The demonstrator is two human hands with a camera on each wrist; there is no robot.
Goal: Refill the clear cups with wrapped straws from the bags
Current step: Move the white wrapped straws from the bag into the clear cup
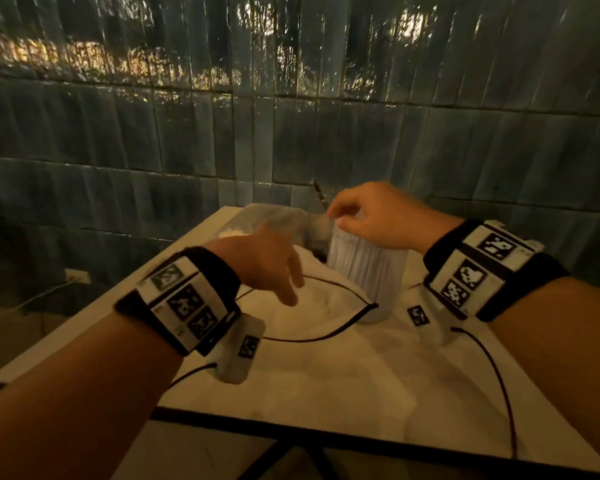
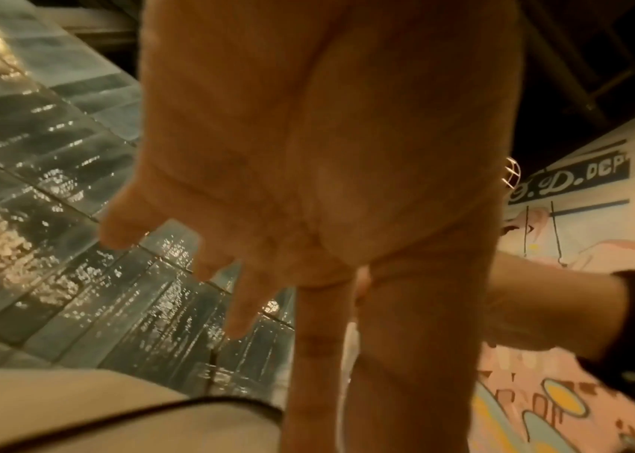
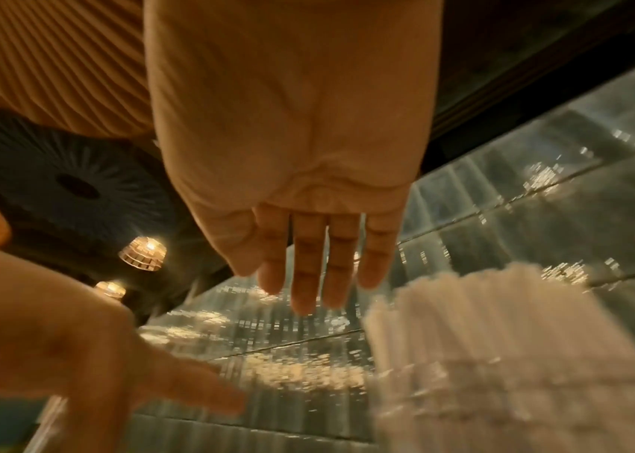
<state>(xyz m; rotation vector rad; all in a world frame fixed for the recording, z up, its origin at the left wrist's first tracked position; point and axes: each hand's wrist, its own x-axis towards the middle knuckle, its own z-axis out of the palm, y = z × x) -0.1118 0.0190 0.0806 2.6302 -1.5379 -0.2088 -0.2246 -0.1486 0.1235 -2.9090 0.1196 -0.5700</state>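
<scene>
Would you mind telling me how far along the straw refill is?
The clear cup already looks packed with wrapped straws. The right hand hovers open at their tops, and the left hand is open beside it. A bag lies behind; other cups aren't visible.

A clear cup (image 1: 369, 278) stands upright on the tabletop (image 1: 326, 382), packed full with white wrapped straws (image 1: 361, 261) that stand on end and rise above its rim; in the right wrist view the straws (image 3: 474, 309) fan slightly outward over the cup (image 3: 501, 395). Just left of the cup, and a little behind it, lies a crumpled clear plastic bag (image 1: 274, 220).
</scene>
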